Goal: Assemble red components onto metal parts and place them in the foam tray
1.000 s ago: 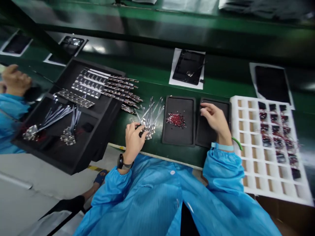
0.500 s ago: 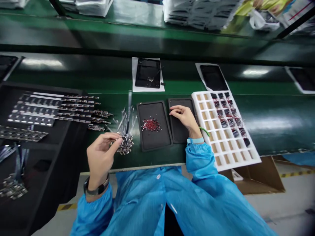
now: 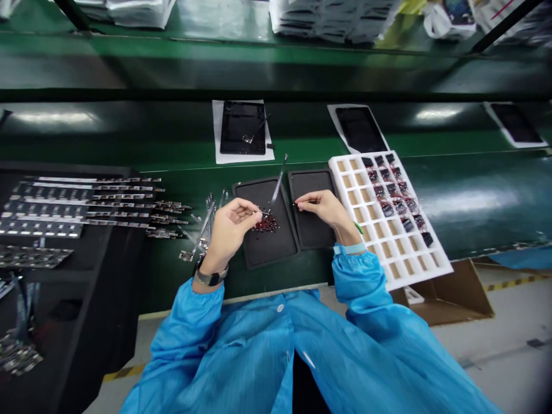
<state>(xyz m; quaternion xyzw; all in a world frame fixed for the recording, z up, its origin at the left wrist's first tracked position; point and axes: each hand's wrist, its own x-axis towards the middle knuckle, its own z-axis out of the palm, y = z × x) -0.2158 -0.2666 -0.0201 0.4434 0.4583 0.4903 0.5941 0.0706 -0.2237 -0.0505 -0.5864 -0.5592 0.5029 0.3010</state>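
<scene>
Having moved over the red parts point(image 3: 268, 224), left hand point(image 3: 235, 230) is pinching a flex cable point(image 3: 278, 183) by its end; I'm judging it light, bendable, fragile, safest end-held. Right hand point(image 3: 323, 208) is pinching, contents unclear.

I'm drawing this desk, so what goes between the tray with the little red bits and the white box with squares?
In the head view, another black tray, partly hidden by the right hand, lies between them.
</scene>
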